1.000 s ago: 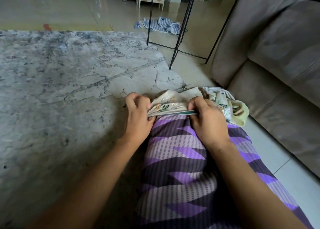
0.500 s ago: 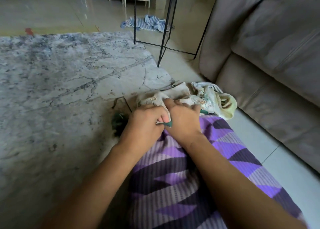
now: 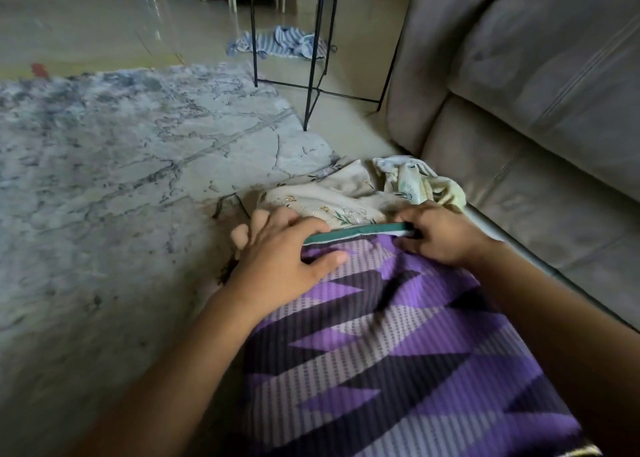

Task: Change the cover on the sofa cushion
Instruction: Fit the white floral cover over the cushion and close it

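Cushion: the purple zigzag-patterned fabric cushion [image 3: 398,352] lies on the floor before the person, its far edge trimmed with a green cloth band [image 3: 360,232].
Left hand [image 3: 280,259]: at the cushion's far-left corner, fingers nearly straight, laid over the band's end and gripping nothing.
Right hand [image 3: 440,235]: at the far-right corner, fingers curled round the band's other end.
Loose cloth: crumpled cream floral fabric [image 3: 332,200] touches the cushion's far edge.
Risk: closing that edge could trap the cream fabric. Only one end is gripped, so a pull may skew the band or slip it from under the flat hand.
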Available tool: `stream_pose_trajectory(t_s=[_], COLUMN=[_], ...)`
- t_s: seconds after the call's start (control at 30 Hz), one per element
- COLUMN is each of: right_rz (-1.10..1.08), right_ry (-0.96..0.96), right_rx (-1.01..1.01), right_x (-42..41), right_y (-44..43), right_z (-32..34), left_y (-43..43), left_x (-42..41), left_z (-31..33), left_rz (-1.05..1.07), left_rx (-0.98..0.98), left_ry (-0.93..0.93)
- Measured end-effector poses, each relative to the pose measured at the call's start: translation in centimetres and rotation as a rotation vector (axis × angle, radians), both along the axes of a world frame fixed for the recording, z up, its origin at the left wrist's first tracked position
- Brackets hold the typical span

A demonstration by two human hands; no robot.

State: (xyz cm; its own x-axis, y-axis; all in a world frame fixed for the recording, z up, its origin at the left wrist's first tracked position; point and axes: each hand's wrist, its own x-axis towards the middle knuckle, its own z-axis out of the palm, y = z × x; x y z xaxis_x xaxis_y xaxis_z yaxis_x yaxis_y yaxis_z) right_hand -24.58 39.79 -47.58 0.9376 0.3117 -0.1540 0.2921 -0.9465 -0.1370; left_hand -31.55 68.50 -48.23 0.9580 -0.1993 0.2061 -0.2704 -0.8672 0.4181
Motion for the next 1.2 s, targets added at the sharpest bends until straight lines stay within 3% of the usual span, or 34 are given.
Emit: stream_pose_trajectory(t_s=[0.1,0.2,0.33,0.43,0.57,0.77,0.9,0.97,1.07,1.17,1.2], right_rz=[0.034,0.006,-0.037,-0.069,-0.011,0.107,-0.099,-0.166,-0.217,-0.296,-0.306], right_ry=[-0.031,-0.106,-0.06,0.126,0.225,-0.024,-0.256,-0.285,-0.099,0.107,0.143], right_rx=[-0.038,-0.031,0.349,0.539,0.438,0.295,-0.145,-0.188,0.058,0.495,0.559], right_x=[-1.2,-2.5,-1.1,-0.3,0.2,-1.1,-3.1,-3.2,-3.1,-2.7,-2.6], right_y=[-0.4,-1.8,-4.4,-6.0,-6.6,-4.5,-3.6,-3.5,-4.2,-5.4,-5.8], right_z=[0.1,-1.7,-3.1,-3.8,-3.9,-5.0,-4.2,-4.3,-4.7,-5.2,-5.7], left_y=[-0.9,-1.0,-1.1,-1.5,-2.0,-1.9,-2.0,-2.0,-2.0,-1.7,-1.6], left_x=[-0.4,-0.5,-0.2,0.2,0.4,-0.4,-0.4,-0.5,-0.3,-0.1,-0.1], left_z=[-0.7,-1.2,-2.1,-2.2,-2.2,-3.4,-4.1,-4.0,-3.4,-2.8,-2.6], left_rz=[-0.06,-0.074,-0.057,-0.094,-0.1,0.007,-0.021,-0.001,0.027,-0.064,-0.096], left_rx=[0.086,0.055,0.012,-0.009,0.102,0.078,0.088,0.132,0.158,0.057,0.031], left_ry=[-0.071,-0.09,-0.129,-0.077,-0.075,-0.308,-0.449,-0.44,-0.362,-0.16,-0.096])
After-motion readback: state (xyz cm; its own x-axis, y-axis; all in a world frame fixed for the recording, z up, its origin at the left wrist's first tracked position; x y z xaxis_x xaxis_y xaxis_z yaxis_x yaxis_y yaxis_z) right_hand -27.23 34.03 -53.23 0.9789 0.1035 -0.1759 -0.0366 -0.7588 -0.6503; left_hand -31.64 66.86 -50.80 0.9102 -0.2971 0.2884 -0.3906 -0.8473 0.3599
